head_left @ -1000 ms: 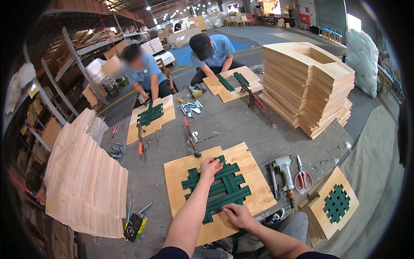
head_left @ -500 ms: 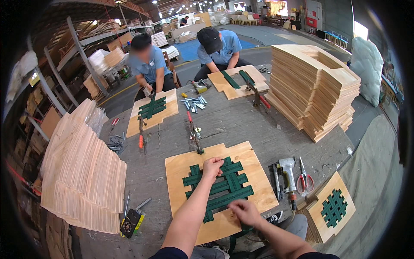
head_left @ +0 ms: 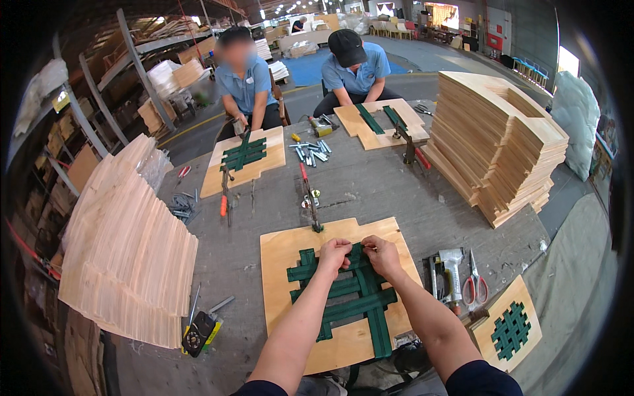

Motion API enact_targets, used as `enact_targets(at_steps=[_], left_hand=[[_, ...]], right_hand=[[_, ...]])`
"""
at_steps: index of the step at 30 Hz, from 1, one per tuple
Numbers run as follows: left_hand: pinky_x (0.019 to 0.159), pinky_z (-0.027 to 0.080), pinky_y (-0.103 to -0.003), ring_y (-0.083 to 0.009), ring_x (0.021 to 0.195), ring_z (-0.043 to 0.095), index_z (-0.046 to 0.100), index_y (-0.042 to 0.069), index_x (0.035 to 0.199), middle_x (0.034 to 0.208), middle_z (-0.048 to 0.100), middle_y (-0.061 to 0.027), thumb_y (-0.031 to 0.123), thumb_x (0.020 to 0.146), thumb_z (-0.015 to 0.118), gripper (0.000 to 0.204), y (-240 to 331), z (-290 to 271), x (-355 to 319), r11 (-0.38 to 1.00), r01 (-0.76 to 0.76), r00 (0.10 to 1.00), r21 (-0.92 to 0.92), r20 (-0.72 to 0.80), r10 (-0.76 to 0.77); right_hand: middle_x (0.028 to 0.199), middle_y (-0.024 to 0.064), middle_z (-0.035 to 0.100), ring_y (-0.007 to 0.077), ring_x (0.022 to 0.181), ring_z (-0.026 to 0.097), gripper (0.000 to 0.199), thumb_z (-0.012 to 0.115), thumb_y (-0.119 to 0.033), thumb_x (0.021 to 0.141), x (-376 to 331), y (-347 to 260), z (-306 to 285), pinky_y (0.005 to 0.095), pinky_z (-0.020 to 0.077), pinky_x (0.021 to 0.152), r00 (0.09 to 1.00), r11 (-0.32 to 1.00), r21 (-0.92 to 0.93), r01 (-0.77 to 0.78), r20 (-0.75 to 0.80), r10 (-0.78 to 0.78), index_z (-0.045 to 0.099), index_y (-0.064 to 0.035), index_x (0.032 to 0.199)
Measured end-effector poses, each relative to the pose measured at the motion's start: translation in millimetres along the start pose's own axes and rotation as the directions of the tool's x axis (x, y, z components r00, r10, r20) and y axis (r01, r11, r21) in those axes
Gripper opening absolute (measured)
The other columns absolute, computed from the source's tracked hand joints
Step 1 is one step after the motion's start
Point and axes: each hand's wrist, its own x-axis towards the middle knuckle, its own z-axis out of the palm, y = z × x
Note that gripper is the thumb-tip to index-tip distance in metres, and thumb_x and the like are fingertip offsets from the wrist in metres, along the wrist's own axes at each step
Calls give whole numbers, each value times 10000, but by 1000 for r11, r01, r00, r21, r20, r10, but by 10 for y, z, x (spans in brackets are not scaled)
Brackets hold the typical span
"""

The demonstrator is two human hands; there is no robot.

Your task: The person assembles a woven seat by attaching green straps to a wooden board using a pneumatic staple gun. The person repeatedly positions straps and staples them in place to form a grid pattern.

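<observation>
The left hand (head_left: 334, 253) and right hand (head_left: 382, 254) pinch the far ends of the woven dark green webbing straps (head_left: 350, 297), which lie on a notched plywood seat panel (head_left: 284, 257) near the tabletop's (head_left: 370, 185) near edge, left of red-handled scissors (head_left: 474, 284).

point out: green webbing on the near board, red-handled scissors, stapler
green webbing (head_left: 370, 307), head view, on a horizontal strap low in the weave
red-handled scissors (head_left: 474, 289), head view, on the handle loops
stapler (head_left: 453, 264), head view, on its grey body
</observation>
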Motion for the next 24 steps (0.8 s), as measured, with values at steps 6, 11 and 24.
enact_targets(at_steps=[6,11,24], left_hand=[[463,476,-290,-113,513,566,648,45,1090,846,649,-26,90,935,698,169,-28,17,-20,999,-50,997,-4,59,50],[498,506,-281,-110,532,593,668,36,1133,794,638,-23,48,932,683,202,-162,79,-101,919,-334,942,208,117,316],[781,549,-444,-301,868,686,724,24,1052,1069,676,-158,112,923,660,169,-163,24,-71,603,-349,767,717,-152,624]], right_hand=[[979,131,764,289,924,737,190,725,-106,867,-6,-3,-38,370,574,839,999,990,-137,32,4,-32,745,-62,1051],[979,129,735,319,908,717,155,728,-127,860,-2,35,-33,402,568,818,997,981,-183,68,-24,-73,744,-66,1002],[1032,160,687,365,960,682,168,694,-202,877,335,-213,76,456,548,840,985,917,-379,123,156,-67,757,-82,976]])
